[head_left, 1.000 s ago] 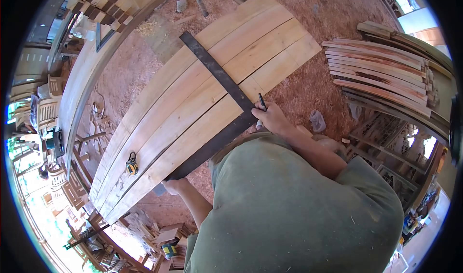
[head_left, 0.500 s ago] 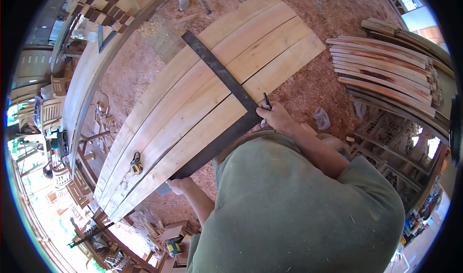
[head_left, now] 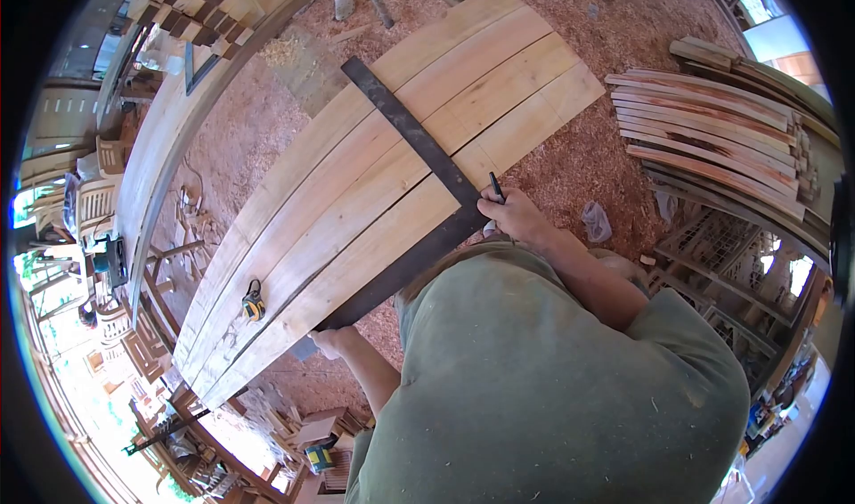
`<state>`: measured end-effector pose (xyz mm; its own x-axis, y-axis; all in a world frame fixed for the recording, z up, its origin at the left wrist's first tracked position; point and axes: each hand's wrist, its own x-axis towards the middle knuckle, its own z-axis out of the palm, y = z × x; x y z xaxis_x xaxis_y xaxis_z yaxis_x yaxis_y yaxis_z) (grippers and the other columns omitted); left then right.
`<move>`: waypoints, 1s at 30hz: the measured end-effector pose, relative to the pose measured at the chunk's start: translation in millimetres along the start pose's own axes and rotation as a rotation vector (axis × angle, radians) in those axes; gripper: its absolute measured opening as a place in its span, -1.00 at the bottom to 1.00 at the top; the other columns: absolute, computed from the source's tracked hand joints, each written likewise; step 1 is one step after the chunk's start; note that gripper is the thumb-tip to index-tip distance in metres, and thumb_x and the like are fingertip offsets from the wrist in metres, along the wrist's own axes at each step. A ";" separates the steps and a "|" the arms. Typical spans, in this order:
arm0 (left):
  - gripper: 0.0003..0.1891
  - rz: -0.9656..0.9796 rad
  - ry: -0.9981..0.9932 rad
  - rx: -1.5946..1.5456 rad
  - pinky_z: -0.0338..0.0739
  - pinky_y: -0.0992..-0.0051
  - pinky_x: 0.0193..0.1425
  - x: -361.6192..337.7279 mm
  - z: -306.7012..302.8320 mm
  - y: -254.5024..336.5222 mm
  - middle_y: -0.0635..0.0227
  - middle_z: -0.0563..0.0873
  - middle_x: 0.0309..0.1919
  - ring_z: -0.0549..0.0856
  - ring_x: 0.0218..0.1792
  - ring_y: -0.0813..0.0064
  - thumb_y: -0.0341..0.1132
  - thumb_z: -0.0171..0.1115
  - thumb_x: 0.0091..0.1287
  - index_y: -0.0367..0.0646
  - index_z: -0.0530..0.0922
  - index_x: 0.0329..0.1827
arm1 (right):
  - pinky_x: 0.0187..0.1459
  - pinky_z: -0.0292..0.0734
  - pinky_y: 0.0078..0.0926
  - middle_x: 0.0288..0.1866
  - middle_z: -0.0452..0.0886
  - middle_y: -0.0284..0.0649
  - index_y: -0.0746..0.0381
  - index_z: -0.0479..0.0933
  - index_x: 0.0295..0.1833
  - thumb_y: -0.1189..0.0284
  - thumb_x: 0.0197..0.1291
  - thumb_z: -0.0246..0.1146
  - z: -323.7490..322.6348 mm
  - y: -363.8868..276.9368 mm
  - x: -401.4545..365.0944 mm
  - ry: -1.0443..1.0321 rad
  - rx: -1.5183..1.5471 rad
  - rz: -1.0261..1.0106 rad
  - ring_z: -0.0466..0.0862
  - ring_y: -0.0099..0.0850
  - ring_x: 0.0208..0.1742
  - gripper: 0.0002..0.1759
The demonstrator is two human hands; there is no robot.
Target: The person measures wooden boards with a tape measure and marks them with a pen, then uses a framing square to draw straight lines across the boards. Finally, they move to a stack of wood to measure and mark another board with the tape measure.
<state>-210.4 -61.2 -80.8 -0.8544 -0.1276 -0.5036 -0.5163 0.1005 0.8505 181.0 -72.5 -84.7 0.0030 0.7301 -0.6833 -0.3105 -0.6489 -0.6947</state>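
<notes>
A large dark L-shaped square [head_left: 411, 133] lies over several pale boards [head_left: 356, 197] set side by side. One arm crosses the boards; the other runs along their near edge. My left hand [head_left: 334, 341] is closed round the near-left end of the square. At its corner is my right hand [head_left: 508, 212], closed, with a dark pen [head_left: 496, 186] sticking up from the fingers. A yellow and black tape measure [head_left: 254, 305] rests on the boards at the left.
Stacked reddish boards [head_left: 704, 130] are at the right, above a rack of frames [head_left: 721, 281]. A long pale tabletop [head_left: 165, 170] stands at the left. Shavings cover the floor [head_left: 623, 23]. A yellow and black tool [head_left: 320, 457] is at the bottom.
The boards, square and hands appear shifted very slightly right and down in view. Both hands keep the same places on the square.
</notes>
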 end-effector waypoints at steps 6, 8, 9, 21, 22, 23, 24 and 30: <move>-0.39 0.011 -0.023 -0.001 0.81 0.08 -0.09 15.8 -4.1 -5.2 -0.02 0.64 0.04 0.73 -0.09 0.03 -0.14 0.34 0.29 -0.57 0.39 0.12 | -0.29 0.41 -0.55 -0.43 0.54 -0.36 0.41 0.58 -0.01 0.33 0.31 0.27 -4.3 -2.8 1.4 -0.016 -0.163 -0.092 0.50 -0.63 -0.37 -0.67; -0.40 0.007 -0.029 -0.002 0.81 0.09 -0.06 8.0 -3.6 -2.3 -0.02 0.63 0.05 0.73 -0.06 0.04 -0.14 0.32 0.31 -0.58 0.38 0.13 | -0.42 0.41 -0.60 -0.45 0.50 -0.40 0.37 0.56 -0.02 0.34 0.34 0.24 -1.8 -2.4 1.0 0.010 -0.173 -0.099 0.51 -0.65 -0.47 -0.70; -0.40 0.007 -0.030 -0.003 0.81 0.09 -0.06 15.1 -4.0 -4.2 -0.02 0.63 0.05 0.73 -0.06 0.04 -0.14 0.32 0.31 -0.58 0.38 0.13 | -0.55 0.41 -0.65 -0.46 0.47 -0.43 0.33 0.54 -0.03 0.34 0.37 0.22 -0.5 -2.4 0.5 0.037 -0.182 -0.103 0.51 -0.67 -0.57 -0.74; -0.38 0.022 -0.050 0.010 0.76 0.08 0.05 10.6 -5.3 -4.8 0.01 0.62 0.12 0.70 0.01 0.05 -0.08 0.27 0.36 -0.55 0.37 0.16 | -0.48 0.47 -0.58 -0.44 0.48 -0.44 0.34 0.55 -0.03 0.33 0.36 0.24 -3.2 0.6 3.9 0.035 -0.235 -0.180 0.55 -0.63 -0.52 -0.73; -0.38 0.019 -0.134 -0.084 0.74 0.08 0.06 -7.4 -4.7 -0.2 0.04 0.63 0.11 0.71 0.00 0.08 -0.11 0.32 0.32 -0.51 0.38 0.18 | -0.48 0.47 -0.58 -0.44 0.48 -0.44 0.34 0.55 -0.03 0.33 0.36 0.24 -6.1 2.0 5.9 0.035 -0.235 -0.180 0.55 -0.63 -0.52 -0.73; -0.38 0.015 -0.217 -0.178 0.73 0.08 0.07 -17.0 -4.5 2.4 0.07 0.63 0.10 0.71 -0.02 0.10 -0.14 0.36 0.28 -0.47 0.39 0.20 | -0.45 0.49 -0.54 -0.45 0.47 -0.42 0.33 0.56 -0.06 0.31 0.37 0.23 -11.3 2.9 8.5 -0.012 -0.288 -0.166 0.56 -0.61 -0.49 -0.73; -0.38 0.016 -0.217 -0.180 0.73 0.08 0.07 -9.3 -5.1 -0.3 0.07 0.63 0.10 0.71 -0.02 0.10 -0.14 0.36 0.28 -0.47 0.39 0.20 | -0.41 0.50 -0.50 -0.46 0.47 -0.40 0.32 0.58 -0.10 0.28 0.38 0.22 -15.7 2.2 10.6 -0.059 -0.341 -0.152 0.57 -0.59 -0.47 -0.72; -0.40 0.078 -0.191 -0.123 0.74 -0.01 0.01 5.8 -4.5 -4.3 -0.07 0.60 0.10 0.69 -0.02 0.01 -0.22 0.37 0.30 -0.62 0.38 0.15 | -0.31 0.50 -0.41 -0.42 0.60 -0.18 0.33 0.59 -0.21 0.26 0.42 0.14 -31.8 -78.5 -24.0 0.158 -0.901 -0.259 0.58 -0.51 -0.41 -0.67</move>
<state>-213.0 -66.8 -86.7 -0.8929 0.0661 -0.4454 -0.4474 -0.0192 0.8941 235.4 -45.9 -20.9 0.1180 0.8799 -0.4603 0.5678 -0.4400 -0.6957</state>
